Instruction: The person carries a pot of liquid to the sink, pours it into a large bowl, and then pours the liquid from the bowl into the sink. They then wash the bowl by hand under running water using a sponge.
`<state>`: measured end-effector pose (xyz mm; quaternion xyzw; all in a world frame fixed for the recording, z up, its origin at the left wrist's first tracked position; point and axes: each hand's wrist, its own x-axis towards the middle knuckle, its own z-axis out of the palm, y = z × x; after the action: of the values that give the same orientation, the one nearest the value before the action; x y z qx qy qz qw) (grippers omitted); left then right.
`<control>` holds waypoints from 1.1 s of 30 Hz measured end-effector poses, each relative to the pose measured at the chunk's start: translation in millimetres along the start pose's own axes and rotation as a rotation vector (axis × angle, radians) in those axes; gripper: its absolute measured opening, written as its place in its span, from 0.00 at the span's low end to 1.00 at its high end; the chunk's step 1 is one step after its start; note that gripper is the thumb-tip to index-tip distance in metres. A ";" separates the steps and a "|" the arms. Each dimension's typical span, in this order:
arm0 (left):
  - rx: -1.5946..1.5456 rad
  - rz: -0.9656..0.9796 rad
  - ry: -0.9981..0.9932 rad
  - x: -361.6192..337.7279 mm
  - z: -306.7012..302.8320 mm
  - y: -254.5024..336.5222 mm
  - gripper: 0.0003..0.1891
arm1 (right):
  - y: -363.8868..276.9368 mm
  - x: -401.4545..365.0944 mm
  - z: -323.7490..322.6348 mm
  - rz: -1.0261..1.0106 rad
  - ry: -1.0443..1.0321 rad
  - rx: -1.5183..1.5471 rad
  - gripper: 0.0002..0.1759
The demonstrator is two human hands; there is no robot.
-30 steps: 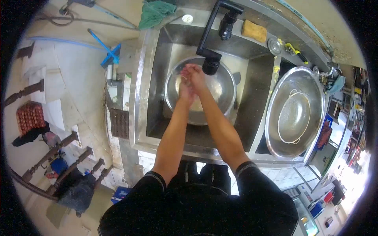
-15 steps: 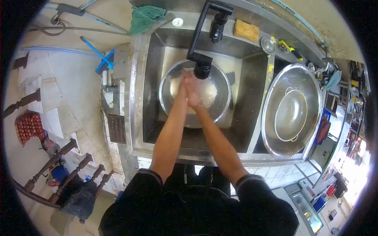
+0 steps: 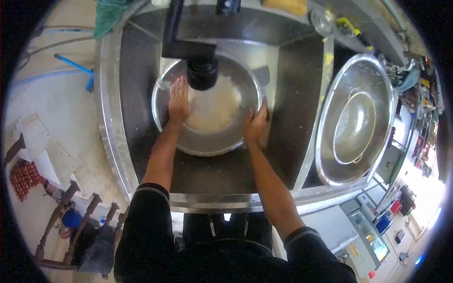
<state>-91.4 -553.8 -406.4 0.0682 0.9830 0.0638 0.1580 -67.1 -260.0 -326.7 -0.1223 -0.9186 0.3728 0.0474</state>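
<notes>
A round steel bowl (image 3: 212,145) sits in the sink (image 3: 293,118) with cloudy water in its bottom. Over its far left part hangs the black tap head (image 3: 202,74), with water running down from it. My left hand (image 3: 179,100) is stretched flat over the inner left side of the bowl, fingers straight, holding nothing. At the right rim, my right hand (image 3: 255,123) grips the bowl, thumb inside and fingers outside. A dark flat scraper-like piece (image 3: 262,75) lies beside the bowl on the sink floor, partly hidden.
To the right stands a large steel basin (image 3: 325,160) with a round strainer-like bowl (image 3: 356,129) inside. On the back ledge are a yellow sponge (image 3: 285,5), a metal lid (image 3: 322,21) and a yellow-and-black brush (image 3: 349,28). A green cloth (image 3: 108,16) hangs at the back left.
My hands, pressed together under the tap before, have parted. The left moved to the bowl's left side and the right took hold of the right rim. The view shifted closer to the sink.
</notes>
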 end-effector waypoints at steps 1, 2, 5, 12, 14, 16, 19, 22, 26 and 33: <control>-0.251 0.088 0.301 -18.3 0.3 11.2 0.40 | 6.4 -5.6 8.1 -0.010 0.075 -0.027 0.36; 0.005 0.150 0.448 -36.5 13.5 26.7 0.39 | 2.8 -13.9 4.2 0.088 0.010 0.021 0.34; 0.470 0.378 0.810 -30.0 65.7 79.5 0.34 | -0.1 -2.4 -3.8 0.201 -0.073 0.123 0.33; -0.183 0.413 0.038 64.5 45.3 63.9 0.29 | -19.5 -1.3 -19.1 0.264 -0.097 0.162 0.35; -0.072 0.100 0.051 25.9 30.3 47.9 0.25 | -19.1 2.6 -16.7 0.407 -0.165 0.182 0.34; 0.013 0.082 -0.065 -32.8 1.8 50.0 0.25 | -11.0 2.5 -6.7 0.310 -0.126 0.188 0.34; 0.160 0.244 -0.160 -90.6 22.1 46.7 0.26 | -10.5 0.5 -7.9 0.317 -0.203 0.185 0.34; -0.035 0.628 0.011 -51.8 43.6 76.5 0.27 | -17.9 15.1 -17.9 0.291 -0.225 0.215 0.32; -0.045 0.526 -0.279 39.2 10.3 112.7 0.25 | -13.8 6.0 -16.1 0.418 -0.258 0.195 0.34; 0.187 0.127 -0.142 -31.2 23.4 -16.7 0.25 | -1.1 -1.4 -1.6 0.264 -0.150 0.145 0.29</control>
<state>-56.4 -572.6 -421.5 0.1489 0.9647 -0.0232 0.2159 -65.6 -260.0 -324.8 -0.2099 -0.8663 0.4490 -0.0620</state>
